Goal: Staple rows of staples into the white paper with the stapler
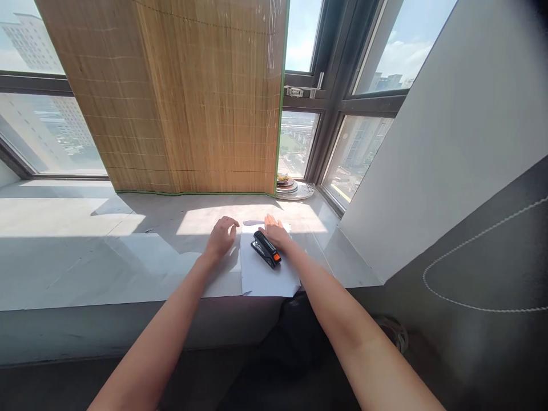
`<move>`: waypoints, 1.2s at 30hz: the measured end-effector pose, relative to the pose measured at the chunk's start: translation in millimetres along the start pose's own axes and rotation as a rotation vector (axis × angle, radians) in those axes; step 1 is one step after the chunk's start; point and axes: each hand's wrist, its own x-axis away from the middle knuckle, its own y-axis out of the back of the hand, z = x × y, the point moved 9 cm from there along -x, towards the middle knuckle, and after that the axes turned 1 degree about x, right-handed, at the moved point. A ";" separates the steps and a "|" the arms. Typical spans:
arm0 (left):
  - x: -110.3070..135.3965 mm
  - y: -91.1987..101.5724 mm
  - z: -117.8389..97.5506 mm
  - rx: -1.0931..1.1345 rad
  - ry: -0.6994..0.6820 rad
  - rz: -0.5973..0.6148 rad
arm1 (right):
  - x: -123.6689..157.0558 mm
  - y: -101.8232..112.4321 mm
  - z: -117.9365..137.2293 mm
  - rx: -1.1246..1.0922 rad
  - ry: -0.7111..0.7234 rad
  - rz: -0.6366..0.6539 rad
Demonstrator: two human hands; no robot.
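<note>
White sheets of paper [257,281] lie on the pale window ledge, with their near edge at the ledge's front. A black stapler [265,249] with an orange part at its near end rests slantwise on the paper. My right hand [276,233] is spread flat over the paper's far right part, just beyond the stapler, fingers pointing away from me. Left of the paper, my left hand [221,235] hovers or rests with loosely curved fingers and nothing visible in it. Whether it touches the ledge I cannot tell.
A bamboo blind [205,103] hangs in front of the window behind the ledge [128,257]. Stacked plates [295,190] stand in the back right corner. At right, a slanting white wall [428,142] bounds the ledge, and a beaded cord [454,299] loops down.
</note>
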 end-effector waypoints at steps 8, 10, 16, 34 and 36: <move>0.2 -68.3 -21.5 0.024 -0.188 0.257 | 59.5 56.6 -1.1 -0.171 -0.121 -0.176; 1.9 -70.0 -18.2 -0.065 -0.172 0.267 | 79.1 39.9 10.5 -0.087 -0.066 -0.036; 2.2 -65.0 -14.3 -0.222 -0.090 0.234 | 96.4 20.8 33.3 0.023 0.113 0.121; -5.1 -54.1 -9.7 0.193 -0.052 0.136 | 150.5 42.3 -19.0 -0.714 -0.585 -0.363; 0.5 -43.4 -8.4 0.325 0.002 0.057 | 150.1 22.8 -15.7 -0.948 -0.664 -0.251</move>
